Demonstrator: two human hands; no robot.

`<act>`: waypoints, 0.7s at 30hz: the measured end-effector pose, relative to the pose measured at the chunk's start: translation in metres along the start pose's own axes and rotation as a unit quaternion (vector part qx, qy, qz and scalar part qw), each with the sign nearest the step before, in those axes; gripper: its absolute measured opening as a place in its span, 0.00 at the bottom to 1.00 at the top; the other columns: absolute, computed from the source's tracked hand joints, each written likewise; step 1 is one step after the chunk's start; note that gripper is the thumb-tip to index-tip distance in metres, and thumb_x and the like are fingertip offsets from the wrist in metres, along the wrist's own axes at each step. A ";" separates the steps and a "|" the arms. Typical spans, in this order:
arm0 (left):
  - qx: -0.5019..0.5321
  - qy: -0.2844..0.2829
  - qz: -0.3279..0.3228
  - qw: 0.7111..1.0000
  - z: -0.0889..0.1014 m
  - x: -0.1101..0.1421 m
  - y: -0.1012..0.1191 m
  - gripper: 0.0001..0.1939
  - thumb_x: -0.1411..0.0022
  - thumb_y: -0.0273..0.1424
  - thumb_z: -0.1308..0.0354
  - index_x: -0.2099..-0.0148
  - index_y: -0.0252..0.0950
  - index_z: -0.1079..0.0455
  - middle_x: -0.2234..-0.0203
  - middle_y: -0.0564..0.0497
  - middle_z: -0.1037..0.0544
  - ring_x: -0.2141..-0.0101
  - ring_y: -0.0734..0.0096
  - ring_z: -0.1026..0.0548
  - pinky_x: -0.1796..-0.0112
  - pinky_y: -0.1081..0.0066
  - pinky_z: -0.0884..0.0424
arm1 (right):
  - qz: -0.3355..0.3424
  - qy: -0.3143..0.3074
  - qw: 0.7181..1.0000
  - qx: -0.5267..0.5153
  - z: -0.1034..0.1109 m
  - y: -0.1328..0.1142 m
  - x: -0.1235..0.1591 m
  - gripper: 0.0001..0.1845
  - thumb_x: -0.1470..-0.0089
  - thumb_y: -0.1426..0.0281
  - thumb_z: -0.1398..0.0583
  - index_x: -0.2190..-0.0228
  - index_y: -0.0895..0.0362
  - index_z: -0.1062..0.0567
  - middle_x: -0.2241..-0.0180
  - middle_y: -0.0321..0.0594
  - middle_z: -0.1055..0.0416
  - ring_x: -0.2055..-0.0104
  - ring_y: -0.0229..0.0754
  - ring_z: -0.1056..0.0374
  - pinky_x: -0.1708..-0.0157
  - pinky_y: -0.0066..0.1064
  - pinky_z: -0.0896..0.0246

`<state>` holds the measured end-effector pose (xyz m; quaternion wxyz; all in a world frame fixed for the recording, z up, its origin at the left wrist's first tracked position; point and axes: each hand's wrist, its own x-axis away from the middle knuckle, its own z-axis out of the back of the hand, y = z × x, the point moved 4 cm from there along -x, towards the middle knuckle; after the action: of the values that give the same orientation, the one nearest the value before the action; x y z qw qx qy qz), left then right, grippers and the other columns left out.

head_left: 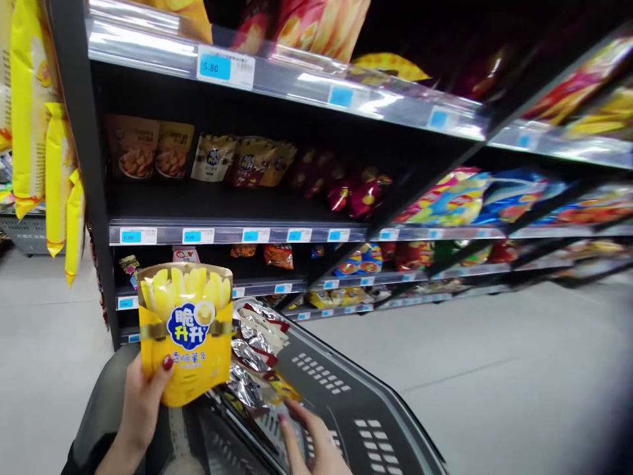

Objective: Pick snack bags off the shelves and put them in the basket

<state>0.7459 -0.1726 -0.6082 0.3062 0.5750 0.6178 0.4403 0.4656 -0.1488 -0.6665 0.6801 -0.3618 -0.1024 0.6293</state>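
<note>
My left hand (143,396) grips a yellow snack bag (185,343) by its lower left edge, thumb across the front. The bag stands upright, its printed front with potato fries turned toward me. My right hand (314,439) reaches over a dark shopping basket (368,396) with thumb and index finger apart. Its fingertips are close to a yellow packet (284,388); whether they touch it I cannot tell. Several silver-backed snack bags (252,356) lie in a row along the basket's far left part. My knee and the yellow bag partly hide the basket's near left side.
A dark shelf unit (237,204) with price labels runs ahead and to the right. Upright snack pouches (212,158) stand on its middle level. Long yellow bags (32,112) hang at the left. Pale floor (494,349) stretches out on the right.
</note>
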 end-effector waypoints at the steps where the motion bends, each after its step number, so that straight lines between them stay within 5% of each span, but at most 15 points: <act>1: -0.069 0.009 -0.032 0.997 -0.005 0.003 -0.002 0.23 0.45 0.46 0.38 0.56 0.32 0.28 0.61 0.41 0.19 0.62 0.54 0.20 0.65 0.65 0.22 | 0.032 0.002 0.998 -0.050 0.002 -0.033 -0.003 0.20 0.43 0.59 0.44 0.53 0.56 0.28 0.52 0.48 0.27 0.49 0.52 0.30 0.49 0.43 0.34; 3: -0.227 0.014 -0.139 0.964 -0.020 0.011 -0.004 0.21 0.39 0.42 0.44 0.50 0.32 0.30 0.58 0.40 0.20 0.60 0.56 0.21 0.62 0.65 0.22 | 0.094 -0.030 0.979 -0.176 -0.007 -0.095 -0.005 0.35 0.47 0.56 0.40 0.42 0.57 0.37 0.41 0.50 0.38 0.40 0.54 0.40 0.42 0.46 0.42; 5: -0.377 -0.005 -0.295 0.878 -0.038 0.023 -0.002 0.23 0.35 0.36 0.49 0.41 0.32 0.36 0.51 0.39 0.23 0.54 0.58 0.23 0.58 0.65 0.23 | 0.072 -0.029 0.942 -0.327 -0.022 -0.132 -0.006 0.47 0.53 0.50 0.37 0.38 0.57 0.44 0.38 0.51 0.44 0.38 0.55 0.44 0.41 0.44 0.43; 9: -0.563 -0.075 -0.498 0.655 -0.056 0.045 0.010 0.35 0.39 0.28 0.49 0.32 0.24 0.54 0.41 0.37 0.34 0.42 0.51 0.34 0.52 0.62 0.26 | -0.110 -0.071 0.822 -0.554 -0.047 -0.134 -0.009 0.44 0.56 0.52 0.34 0.41 0.56 0.39 0.45 0.49 0.32 0.45 0.52 0.33 0.46 0.41 0.37; 11: -0.576 -0.139 -0.525 0.611 -0.053 0.048 0.021 0.38 0.42 0.30 0.45 0.32 0.26 0.53 0.42 0.41 0.32 0.44 0.51 0.33 0.51 0.60 0.27 | -0.179 -0.105 0.761 -0.615 -0.045 -0.120 -0.012 0.36 0.58 0.54 0.34 0.49 0.56 0.29 0.54 0.48 0.25 0.52 0.54 0.28 0.50 0.44 0.34; 12: -0.559 -0.159 -0.523 0.623 -0.050 0.048 0.027 0.38 0.43 0.31 0.43 0.33 0.30 0.50 0.43 0.44 0.31 0.44 0.52 0.31 0.50 0.61 0.28 | -0.199 -0.110 0.740 -0.633 -0.040 -0.113 -0.014 0.31 0.58 0.54 0.35 0.54 0.57 0.26 0.58 0.47 0.23 0.56 0.55 0.26 0.52 0.45 0.33; 13: -0.528 -0.154 -0.505 0.666 -0.044 0.045 0.034 0.36 0.43 0.32 0.42 0.34 0.34 0.46 0.44 0.46 0.29 0.45 0.54 0.31 0.49 0.62 0.29 | -0.207 -0.110 0.726 -0.646 -0.034 -0.108 -0.017 0.27 0.58 0.54 0.36 0.59 0.57 0.23 0.62 0.47 0.21 0.58 0.56 0.26 0.53 0.47 0.32; 15: -0.432 -0.096 -0.391 0.807 -0.031 0.034 0.042 0.33 0.45 0.35 0.37 0.37 0.41 0.38 0.44 0.48 0.28 0.45 0.55 0.31 0.48 0.64 0.30 | -0.188 -0.093 0.720 -0.661 -0.021 -0.102 -0.022 0.21 0.58 0.54 0.39 0.67 0.56 0.20 0.69 0.45 0.21 0.60 0.58 0.25 0.52 0.51 0.34; 17: -0.306 -0.069 -0.198 0.929 -0.023 0.024 0.033 0.30 0.47 0.40 0.35 0.42 0.42 0.32 0.47 0.47 0.26 0.48 0.52 0.27 0.52 0.64 0.27 | -0.153 -0.079 0.726 -0.665 -0.013 -0.104 -0.024 0.18 0.57 0.55 0.41 0.71 0.54 0.20 0.71 0.43 0.21 0.58 0.58 0.25 0.50 0.52 0.35; 19: -0.193 -0.119 -0.033 0.973 -0.029 0.023 0.017 0.27 0.49 0.45 0.35 0.49 0.39 0.27 0.54 0.45 0.21 0.56 0.52 0.23 0.60 0.65 0.24 | -0.135 -0.084 0.732 -0.662 -0.012 -0.108 -0.025 0.18 0.56 0.56 0.43 0.72 0.53 0.20 0.71 0.42 0.21 0.56 0.57 0.26 0.49 0.51 0.36; 21: -0.123 -0.161 0.049 0.978 -0.036 0.025 0.008 0.23 0.51 0.46 0.34 0.56 0.37 0.24 0.61 0.45 0.18 0.62 0.55 0.21 0.65 0.68 0.24 | -0.131 -0.094 0.738 -0.655 -0.015 -0.112 -0.024 0.19 0.55 0.56 0.45 0.71 0.54 0.19 0.72 0.43 0.21 0.54 0.57 0.27 0.49 0.50 0.36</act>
<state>0.7141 -0.1556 -0.5822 0.4477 0.6258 0.4732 0.4290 0.5577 -0.1706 -0.5998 0.3377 -0.6397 -0.5997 0.3422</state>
